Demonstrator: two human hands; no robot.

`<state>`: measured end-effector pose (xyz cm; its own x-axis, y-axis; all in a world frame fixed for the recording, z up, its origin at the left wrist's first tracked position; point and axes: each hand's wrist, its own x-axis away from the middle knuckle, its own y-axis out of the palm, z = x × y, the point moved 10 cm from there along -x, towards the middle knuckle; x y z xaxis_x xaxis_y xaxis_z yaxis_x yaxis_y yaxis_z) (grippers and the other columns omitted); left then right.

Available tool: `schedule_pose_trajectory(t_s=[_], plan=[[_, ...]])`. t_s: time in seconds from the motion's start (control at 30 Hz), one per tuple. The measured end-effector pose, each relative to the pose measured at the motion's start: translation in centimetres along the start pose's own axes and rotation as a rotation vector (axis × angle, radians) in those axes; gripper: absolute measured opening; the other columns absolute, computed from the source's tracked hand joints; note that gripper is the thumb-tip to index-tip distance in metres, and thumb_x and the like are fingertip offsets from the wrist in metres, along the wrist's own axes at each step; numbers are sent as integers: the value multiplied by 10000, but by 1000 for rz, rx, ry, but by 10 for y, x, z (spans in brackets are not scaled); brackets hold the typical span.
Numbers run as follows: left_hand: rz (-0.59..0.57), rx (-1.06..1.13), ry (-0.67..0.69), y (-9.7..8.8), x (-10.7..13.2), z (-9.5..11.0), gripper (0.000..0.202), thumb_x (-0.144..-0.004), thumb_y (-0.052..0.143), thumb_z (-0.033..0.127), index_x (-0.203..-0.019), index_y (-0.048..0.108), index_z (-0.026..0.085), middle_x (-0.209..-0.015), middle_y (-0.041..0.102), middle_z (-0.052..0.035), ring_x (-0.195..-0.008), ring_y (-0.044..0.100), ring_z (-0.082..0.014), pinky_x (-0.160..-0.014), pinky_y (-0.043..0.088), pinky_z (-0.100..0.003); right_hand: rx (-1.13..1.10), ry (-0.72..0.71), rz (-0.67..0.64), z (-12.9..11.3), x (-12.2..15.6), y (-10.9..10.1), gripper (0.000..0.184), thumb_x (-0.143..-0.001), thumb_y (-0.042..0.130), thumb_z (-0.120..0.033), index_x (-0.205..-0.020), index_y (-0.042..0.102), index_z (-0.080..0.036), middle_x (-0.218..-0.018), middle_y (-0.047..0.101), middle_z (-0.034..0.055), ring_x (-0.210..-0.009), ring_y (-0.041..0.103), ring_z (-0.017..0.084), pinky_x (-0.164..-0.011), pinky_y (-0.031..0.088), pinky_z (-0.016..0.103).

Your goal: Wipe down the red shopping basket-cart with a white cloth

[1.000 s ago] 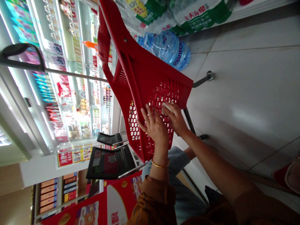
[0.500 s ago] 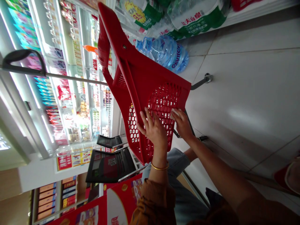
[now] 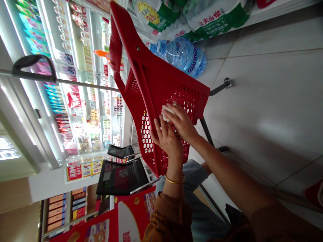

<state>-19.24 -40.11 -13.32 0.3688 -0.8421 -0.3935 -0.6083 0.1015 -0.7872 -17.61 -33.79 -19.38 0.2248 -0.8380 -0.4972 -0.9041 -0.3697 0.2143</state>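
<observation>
The view is turned on its side. A red plastic shopping basket [image 3: 156,79] with a honeycomb mesh side stands in front of me. My left hand [image 3: 169,138], with a gold bracelet [image 3: 174,180] at the wrist, rests fingers spread against the basket's side just by its rim. Close beside it, my right hand [image 3: 183,122] presses a crumpled white cloth or tissue [image 3: 168,112] onto the red side, at the upper part of the mesh. The cloth is partly hidden under the fingers.
A large blue-tinted water bottle [image 3: 188,57] stands behind the basket, near packs of green-labelled bottles [image 3: 217,16]. A metal leg with a caster [image 3: 227,82] sticks out over the tiled floor [image 3: 272,87]. Lit shelves [image 3: 83,74] and a black tray-like panel [image 3: 122,176] lie to the left.
My right hand has moved with the white cloth from the basket's lower edge across the mesh toward the rim, up against my left hand. The left hand stays on the basket.
</observation>
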Motion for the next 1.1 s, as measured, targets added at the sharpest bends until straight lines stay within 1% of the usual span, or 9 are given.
schedule_pose_trajectory(t_s=[0.07, 0.17, 0.33, 0.53, 0.7, 0.87, 0.97, 1.03, 1.1], plan=[[-10, 17, -6, 1, 0, -1, 378, -968, 400, 222, -1315, 552, 234, -1460, 464, -63, -1449, 248, -213, -1203, 128, -532, -3, -30, -22, -1, -2, 4, 450, -1011, 361, -257, -1447, 367, -365, -1472, 446, -22, -1436, 298, 208, -1208, 296, 464], [-3, 31, 0, 2, 1, -1, 373, -969, 407, 218, -1312, 554, 218, -1455, 469, -74, -1448, 252, -223, -1196, 130, -557, -12, -43, -23, 3, 2, 6, 451, -1009, 363, -248, -1449, 366, -348, -1472, 447, -8, -1440, 288, 212, -1205, 289, 488], [66, 18, 38, -2, 2, -1, 373, -981, 384, 214, -1315, 550, 222, -1429, 503, -64, -1429, 304, -227, -1196, 132, -554, -7, -13, 15, 13, 14, 2, 471, -1000, 390, -242, -1452, 356, -371, -1455, 469, -10, -1433, 304, 219, -1190, 314, 503], [79, 15, 45, -4, -1, -4, 391, -974, 389, 188, -1336, 533, 221, -1428, 503, -77, -1426, 311, -241, -1186, 180, -559, -4, 36, 20, 27, 29, 1, 487, -997, 374, -201, -1451, 360, -376, -1470, 456, -3, -1411, 349, 226, -1176, 335, 503], [92, 14, 69, -8, -2, -4, 423, -966, 372, 148, -1365, 504, 193, -1443, 486, -89, -1433, 292, -236, -1187, 223, -523, -18, 60, 52, 39, 42, -4, 448, -1001, 374, -229, -1431, 406, -350, -1443, 488, 19, -1393, 376, 230, -1162, 343, 504], [171, 24, 89, -21, -6, -5, 437, -957, 342, 107, -1365, 497, 117, -1478, 430, -140, -1454, 236, -229, -1186, 267, -472, -5, 75, 92, 48, 53, -12, 408, -1004, 360, -250, -1391, 480, -299, -1377, 546, 61, -1335, 452, 237, -1137, 368, 503], [197, 51, 62, -24, -12, -9, 452, -950, 334, 91, -1380, 473, 106, -1485, 420, -153, -1458, 221, -231, -1186, 276, -469, 0, 69, 112, 42, 50, -14, 419, -1002, 355, -228, -1399, 468, -301, -1370, 550, 61, -1331, 455, 238, -1130, 379, 508], [204, 69, 21, -24, -15, -13, 465, -950, 334, 94, -1404, 435, 96, -1510, 371, -175, -1459, 217, -242, -1178, 294, -470, -1, 48, 120, 30, 40, -14, 447, -1001, 345, -201, -1425, 425, -317, -1397, 528, 52, -1347, 436, 232, -1138, 377, 506], [206, 73, -32, -23, -17, -18, 467, -956, 328, 104, -1415, 406, 68, -1526, 318, -213, -1451, 236, -260, -1159, 328, -467, -4, 12, 120, 13, 25, -12, 478, -999, 351, -188, -1448, 374, -350, -1432, 496, 25, -1370, 409, 220, -1155, 368, 496]])
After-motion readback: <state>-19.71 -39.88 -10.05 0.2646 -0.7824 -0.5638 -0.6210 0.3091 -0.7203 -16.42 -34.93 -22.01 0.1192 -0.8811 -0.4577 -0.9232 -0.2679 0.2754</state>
